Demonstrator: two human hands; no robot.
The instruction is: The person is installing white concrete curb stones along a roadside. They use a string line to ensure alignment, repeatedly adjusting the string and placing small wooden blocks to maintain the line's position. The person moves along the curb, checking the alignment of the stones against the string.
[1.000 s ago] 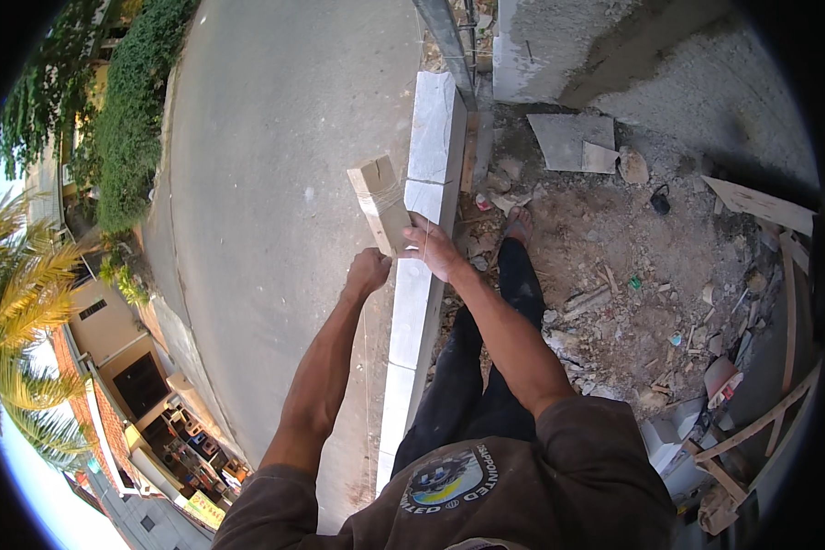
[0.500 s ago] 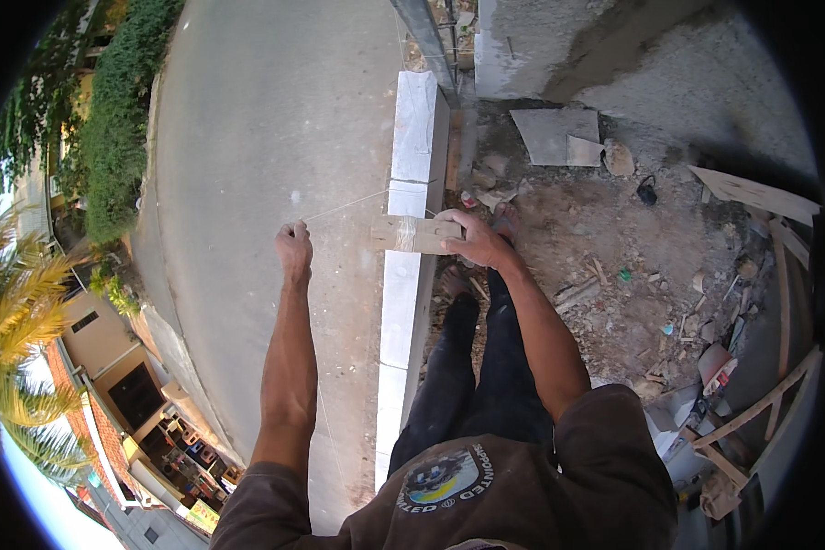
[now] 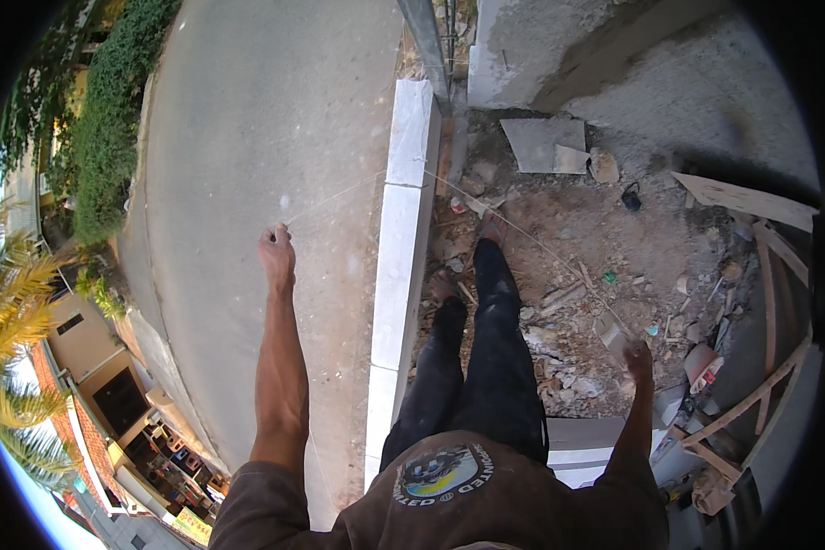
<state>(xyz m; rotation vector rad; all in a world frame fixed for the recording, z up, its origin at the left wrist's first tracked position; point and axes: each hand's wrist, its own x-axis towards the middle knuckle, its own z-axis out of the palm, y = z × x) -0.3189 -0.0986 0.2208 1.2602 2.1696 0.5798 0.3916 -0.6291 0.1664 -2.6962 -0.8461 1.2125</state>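
My left hand (image 3: 277, 252) is raised over the road side of a low wall of white blocks (image 3: 393, 266), its fingers pinched on a thin pale string (image 3: 335, 196). From there the string runs up to the wall, crosses its top near a joint between blocks, and slants down to the right. At that end my right hand (image 3: 638, 359) grips a short flat piece of wood (image 3: 609, 334) wound with string. The right arm is stretched out to the side, low over the rubble.
Grey road (image 3: 247, 110) lies left of the wall. A metal post (image 3: 423, 46) stands at its far end. Rubble and wood scraps cover the ground (image 3: 559, 220) around my feet. Broken boards (image 3: 543, 144) lie near the rendered wall (image 3: 651, 55), and timber pieces (image 3: 752, 394) lean at right.
My right hand has swung from above the wall out to the lower right with the string-wound wood. String now stretches across the rubble. The left hand has shifted slightly left, still pinching.
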